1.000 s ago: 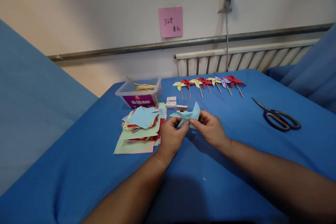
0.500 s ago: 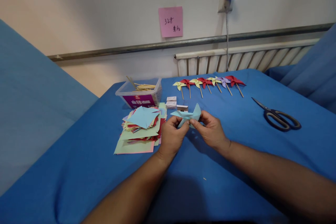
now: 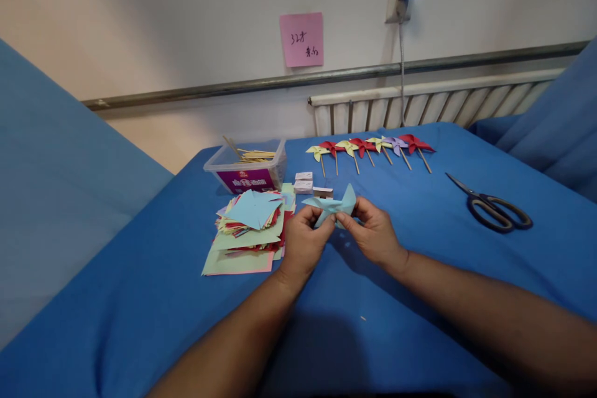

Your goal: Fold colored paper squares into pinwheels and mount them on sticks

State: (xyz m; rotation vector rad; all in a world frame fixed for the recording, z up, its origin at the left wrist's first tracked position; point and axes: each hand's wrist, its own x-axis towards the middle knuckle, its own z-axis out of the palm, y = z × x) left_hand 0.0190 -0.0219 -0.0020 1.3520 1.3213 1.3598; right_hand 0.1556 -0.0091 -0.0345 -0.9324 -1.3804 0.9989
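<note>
Paper (image 3: pixel 332 205) (pale blue, folded) sits pinched between both hands (image 3: pixel 303 241) (image 3: pixel 377 235).

Folded paper (image 3: pixel 333 206) light blue; tablecloth (image 3: pixel 163 255) plain blue; note (image 3: pixel 301 39) pink

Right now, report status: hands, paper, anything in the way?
Left hand, right hand pinching light-blue paper pinwheel. Pinwheel folded, stick not visible. No obstruction seen; scissors off right.

Looks like a craft corner: paper stack (image 3: pixel 254 211) beside the left hand (image 3: pixel 303 245), scissors (image 3: pixel 476 198) right of the right hand (image 3: pixel 377 236), pinwheels (image 3: pixel 362 148) (seven, on sticks (image 3: pixel 424 161)) beyond both.
</note>
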